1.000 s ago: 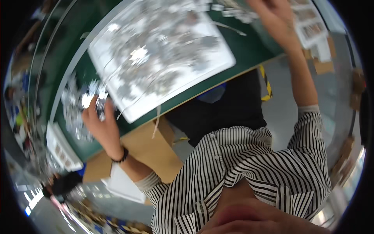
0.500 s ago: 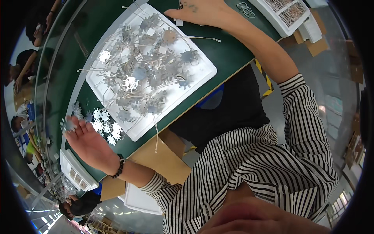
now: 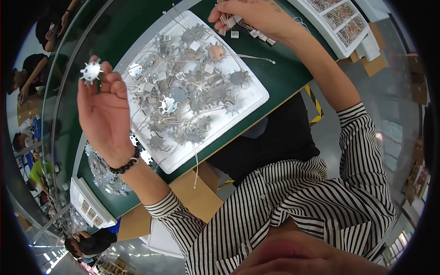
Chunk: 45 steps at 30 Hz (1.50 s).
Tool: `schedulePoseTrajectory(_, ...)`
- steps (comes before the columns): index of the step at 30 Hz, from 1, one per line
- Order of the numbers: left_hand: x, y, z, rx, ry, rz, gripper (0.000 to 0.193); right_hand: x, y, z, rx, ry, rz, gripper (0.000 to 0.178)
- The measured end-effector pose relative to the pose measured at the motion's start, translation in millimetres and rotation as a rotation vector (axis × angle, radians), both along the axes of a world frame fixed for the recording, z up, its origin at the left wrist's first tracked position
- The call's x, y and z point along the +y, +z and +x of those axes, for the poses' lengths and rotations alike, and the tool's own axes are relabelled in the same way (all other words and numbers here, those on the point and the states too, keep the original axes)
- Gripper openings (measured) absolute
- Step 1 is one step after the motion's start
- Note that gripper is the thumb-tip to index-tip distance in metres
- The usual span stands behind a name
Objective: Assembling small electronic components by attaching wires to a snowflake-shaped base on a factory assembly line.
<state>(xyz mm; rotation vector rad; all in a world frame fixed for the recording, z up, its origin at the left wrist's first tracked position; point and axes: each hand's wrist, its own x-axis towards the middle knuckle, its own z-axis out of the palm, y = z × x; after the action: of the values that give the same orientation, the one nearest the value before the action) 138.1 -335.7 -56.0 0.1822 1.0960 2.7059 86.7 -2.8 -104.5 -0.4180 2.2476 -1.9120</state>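
My left hand [image 3: 106,121] is raised over the left edge of a white foam tray [image 3: 252,94]. Its thumb and finger pinch a shiny, toothed metal disc [image 3: 90,72], while the other fingers curl loosely. Many similar discs with thin cables and small white tags are heaped in the tray. At the far right of the tray, my right hand [image 3: 252,16] has its fingers curled on thin cables with white tags [image 3: 233,21]. Its fingertips are partly cut off by the picture's top edge. More tagged cables [image 3: 262,37] lie on the table beneath that hand.
A pile of metal discs [image 3: 103,172] lies left of the tray, partly behind my left forearm. A white box of cables [image 3: 337,23] stands far right, another white box [image 3: 87,206] at lower left. Cardboard boxes [image 3: 195,192] sit below the green table. Other people are at left.
My left hand has lifted away from the disc pile, up and toward the tray, carrying one disc. My right hand has shifted slightly, and cables with tags now show in its fingers.
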Motion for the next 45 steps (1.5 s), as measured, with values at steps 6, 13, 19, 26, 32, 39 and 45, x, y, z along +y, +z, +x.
schedulePoseTrajectory(6, 8.8, -14.9, 4.2, 0.005, 0.082, -0.105, 0.04, -3.7, 0.6, -6.0, -0.156, -0.028, -0.26, 0.017)
schedulePoseTrajectory(13, 16.9, -14.6, 12.7, 0.046, 0.19, -0.384, 0.039, -46.4, 22.7, -3.2, -0.181, 0.165, -0.325, 0.016)
schedulePoseTrajectory(19, 26.2, -16.7, 17.4, 0.056, 0.294, -0.403, 0.033, -97.4, 47.0, 11.9, 0.014, 0.196, -0.006, 0.017)
schedulePoseTrajectory(26, 32.2, -18.7, 22.2, 0.077, 0.407, -0.504, 0.031, -120.2, 41.1, 22.8, 0.257, 0.064, 0.016, 0.016)
schedulePoseTrajectory(32, 39.7, -15.1, 27.7, 0.125, 0.441, -0.623, 0.031, -124.5, 43.3, 36.0, 0.265, -0.064, 0.112, 0.015)
schedulePoseTrajectory(39, 46.9, -14.2, 30.6, 0.177, 0.459, -0.661, 0.03, -126.4, 38.5, 44.2, 0.34, -0.069, 0.062, 0.013)
schedulePoseTrajectory(45, 48.8, -9.6, 35.8, 0.199, 0.507, -0.81, 0.03, -118.3, 33.6, 51.7, 0.527, -0.065, 0.133, 0.004)
